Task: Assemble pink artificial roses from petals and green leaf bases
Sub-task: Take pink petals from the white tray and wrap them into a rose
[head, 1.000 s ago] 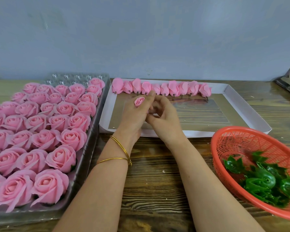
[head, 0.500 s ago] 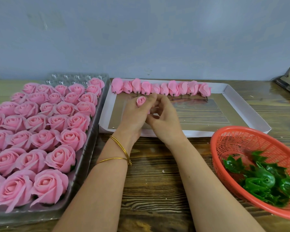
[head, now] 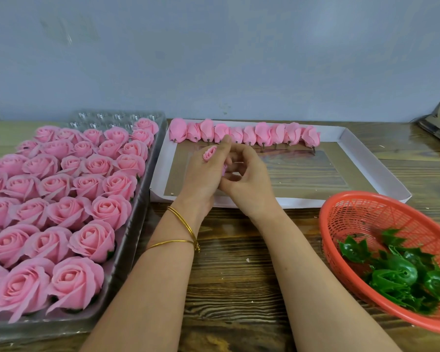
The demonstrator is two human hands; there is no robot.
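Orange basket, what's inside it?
Only green leaf bases, piled against the near side of the orange basket; its far mesh is bare. Anything beneath the pile is covered.

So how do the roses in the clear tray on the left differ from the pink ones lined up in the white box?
The tray roses are full, open blooms; the boxed buds are slim and closed. The tray roses face up, packed in many rows; the boxed buds lie on their sides in one row, short stems showing. Both are pink.
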